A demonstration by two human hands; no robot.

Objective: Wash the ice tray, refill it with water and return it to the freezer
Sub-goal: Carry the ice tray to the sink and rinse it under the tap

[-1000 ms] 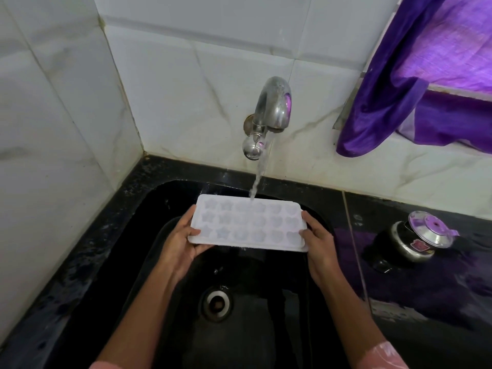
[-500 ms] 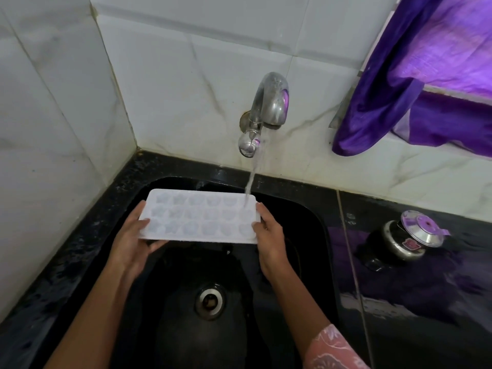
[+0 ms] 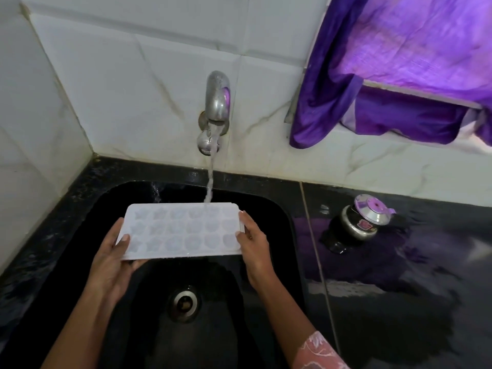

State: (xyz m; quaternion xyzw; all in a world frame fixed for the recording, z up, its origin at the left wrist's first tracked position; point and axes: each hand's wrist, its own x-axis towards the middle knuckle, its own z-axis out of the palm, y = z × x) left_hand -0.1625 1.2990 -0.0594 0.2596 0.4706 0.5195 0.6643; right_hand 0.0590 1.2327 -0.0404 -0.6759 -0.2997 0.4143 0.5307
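A white ice tray (image 3: 181, 231) with star and shell shaped cells is held level over the black sink (image 3: 277, 235). My left hand (image 3: 111, 259) grips its left end, thumb on top and fingers beneath. My right hand (image 3: 253, 239) grips the right end the same way. Water runs from the steel tap (image 3: 217, 102) on the tiled wall and lands on the tray's far edge, right of centre.
The sink drain (image 3: 183, 302) lies below the tray. A black jar with a steel lid (image 3: 358, 223) stands on the wet black counter to the right. A purple curtain (image 3: 386, 62) hangs at the upper right. White tiled walls close the left and back.
The tray slid left under the stream, then shifted a little back to the right, so the water now hits cells nearer its right end. Both hands kept their hold.
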